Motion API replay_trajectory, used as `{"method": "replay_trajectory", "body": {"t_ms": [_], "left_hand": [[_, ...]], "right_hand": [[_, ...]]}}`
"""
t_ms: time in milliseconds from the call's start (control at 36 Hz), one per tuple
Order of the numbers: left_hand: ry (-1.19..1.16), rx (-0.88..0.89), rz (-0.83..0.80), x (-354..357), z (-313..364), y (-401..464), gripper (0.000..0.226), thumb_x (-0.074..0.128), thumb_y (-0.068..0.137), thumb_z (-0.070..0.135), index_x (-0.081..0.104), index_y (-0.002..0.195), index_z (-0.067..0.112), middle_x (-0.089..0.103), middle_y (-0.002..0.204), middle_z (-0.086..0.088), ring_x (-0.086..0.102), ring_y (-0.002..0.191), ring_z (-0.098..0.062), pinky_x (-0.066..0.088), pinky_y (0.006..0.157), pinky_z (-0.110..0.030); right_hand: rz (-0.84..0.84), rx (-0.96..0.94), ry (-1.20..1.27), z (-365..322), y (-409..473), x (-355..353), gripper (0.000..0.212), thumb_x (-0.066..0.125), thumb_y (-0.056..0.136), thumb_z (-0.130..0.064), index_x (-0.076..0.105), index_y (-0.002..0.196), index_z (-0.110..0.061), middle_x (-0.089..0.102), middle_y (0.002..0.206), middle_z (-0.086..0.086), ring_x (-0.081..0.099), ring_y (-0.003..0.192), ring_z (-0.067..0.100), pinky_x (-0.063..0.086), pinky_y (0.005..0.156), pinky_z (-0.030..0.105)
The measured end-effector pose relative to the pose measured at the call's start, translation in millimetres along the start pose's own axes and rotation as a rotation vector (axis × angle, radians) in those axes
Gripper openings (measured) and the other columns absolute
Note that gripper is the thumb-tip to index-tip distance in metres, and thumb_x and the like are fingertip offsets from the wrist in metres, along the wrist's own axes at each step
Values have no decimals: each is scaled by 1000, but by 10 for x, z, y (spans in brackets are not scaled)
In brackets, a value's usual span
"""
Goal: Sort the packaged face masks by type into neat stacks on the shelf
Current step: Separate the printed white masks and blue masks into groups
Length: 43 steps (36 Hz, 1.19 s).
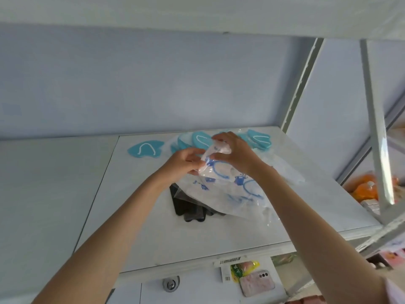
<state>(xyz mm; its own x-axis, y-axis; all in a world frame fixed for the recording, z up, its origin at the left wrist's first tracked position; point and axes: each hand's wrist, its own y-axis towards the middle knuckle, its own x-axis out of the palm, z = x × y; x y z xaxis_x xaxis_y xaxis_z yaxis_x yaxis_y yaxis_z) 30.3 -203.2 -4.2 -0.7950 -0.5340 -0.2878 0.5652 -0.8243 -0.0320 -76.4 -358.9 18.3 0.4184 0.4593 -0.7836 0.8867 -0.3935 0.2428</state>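
Both hands are working on one clear packet (pixel 215 153) raised just above the shelf (pixel 219 235). Left hand (pixel 186 161) is pinching the packet's left edge between thumb and fingers; right hand (pixel 237 153) is gripping its top right corner with curled fingers. Neither hand is free.

Below the packet, a loose heap of white masks (pixel 236 194) in clear wrap with blue printing is lying across the shelf's middle, partly covering a black stack (pixel 188 207). Teal masks (pixel 199 139) are fanning along the back edge, one teal mask (pixel 145 149) lying apart to the left.

Judged step: separating one packet from the white heap for stacking.

Procedure advice:
- Keep the pinch on the film's sealed edges; slick wrap is likely to slide if held mid-panel.
- Lift clear before moving sideways, since neighbouring packets may be clinging and dragging.
- Flatten the packet before setting it down, edges aligned with the pile beneath.
- Place white packets well apart from black and teal, so that piles are not merging.
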Motion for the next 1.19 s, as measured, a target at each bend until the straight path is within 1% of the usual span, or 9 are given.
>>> {"method": "replay_trajectory", "body": {"t_ms": [139,222,333,472,639,778,972,1111,1194], "left_hand": [[-16,-58,163,-115,-240,0,21,60,89,1,63,108,10,69,109,-11,67,98,-21,59,79,-33],[-5,-86,273,-216,-338,-37,16,59,89,2,57,101,13,67,106,-8,66,92,-19,59,72,-29],[-14,-118,288,-267,-423,-89,29,59,89,6,48,115,12,64,108,-5,66,88,-15,56,61,-23],[-74,-124,301,-250,-443,-140,41,55,88,-1,45,122,21,62,117,-8,66,97,-22,60,67,-31],[-105,-158,354,-271,-450,-156,44,49,88,-3,48,129,14,61,125,-12,64,103,-27,59,69,-34],[-174,-131,384,-223,-287,-120,29,42,93,2,52,116,18,62,115,-8,63,87,-15,55,60,-28],[-246,-79,157,24,-91,-95,16,46,100,34,58,108,26,68,106,0,65,93,-13,57,61,-25],[-147,-9,226,106,-212,-92,24,64,90,9,60,112,18,67,104,0,64,88,-10,53,65,-14],[-159,-40,326,27,-301,-97,21,62,90,8,57,107,20,66,104,-1,63,88,-11,53,75,-25]], "right_hand": [[135,262,-220,221,-127,-129,65,62,86,-47,43,140,-15,45,141,10,42,129,27,35,105,39],[-64,497,-550,394,-339,-261,71,54,82,-67,53,126,-11,46,136,12,42,125,33,35,101,44],[-227,581,-581,529,-480,-260,73,59,74,-71,58,119,-13,55,124,7,47,118,29,35,100,43],[46,525,-525,513,-437,-250,57,67,80,-55,57,120,-17,61,118,4,54,108,25,39,92,38],[471,368,115,383,-352,-266,43,70,85,-24,58,125,-15,65,115,7,61,100,22,44,83,29],[235,209,523,189,-214,-298,37,70,85,-12,57,120,-9,57,79,-1,52,61,6,44,56,17],[43,128,101,-137,21,23,56,78,76,-29,54,127,-21,56,106,4,51,90,14,40,73,18],[143,153,-17,-107,-34,89,57,69,82,-41,50,130,-15,52,123,8,51,111,21,42,95,32],[153,316,-365,122,-225,-67,65,59,84,-56,49,132,-14,46,134,10,43,126,29,38,104,43]]}}
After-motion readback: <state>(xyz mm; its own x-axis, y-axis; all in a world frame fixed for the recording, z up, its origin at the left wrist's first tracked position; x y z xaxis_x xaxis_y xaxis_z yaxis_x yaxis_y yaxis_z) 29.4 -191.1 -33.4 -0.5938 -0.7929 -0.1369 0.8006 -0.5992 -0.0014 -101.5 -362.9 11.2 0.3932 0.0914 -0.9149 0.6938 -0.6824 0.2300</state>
